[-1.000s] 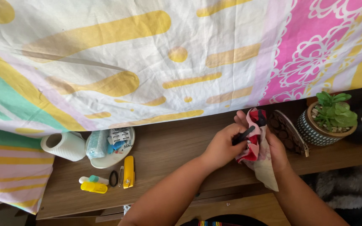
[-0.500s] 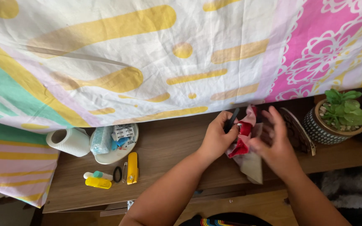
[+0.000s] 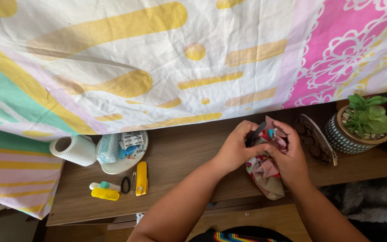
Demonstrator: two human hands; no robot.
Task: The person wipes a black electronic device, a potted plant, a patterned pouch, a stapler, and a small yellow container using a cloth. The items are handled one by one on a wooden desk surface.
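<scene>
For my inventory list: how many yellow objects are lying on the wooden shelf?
2. A yellow cutter-like tool lies below the white dish; a yellow clip-like object lies to its left, near the shelf's front edge. Others may be hidden in the dish or under the hands.

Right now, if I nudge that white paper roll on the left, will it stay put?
Probably not. The white paper roll lies on its side on the wooden shelf, so it would likely roll. It looks light and soft, apt to dent. The round dish beside it might stop it.

bare wood [image 3: 180,157] between bowl [image 3: 122,166], hands [image 3: 265,154]
</scene>
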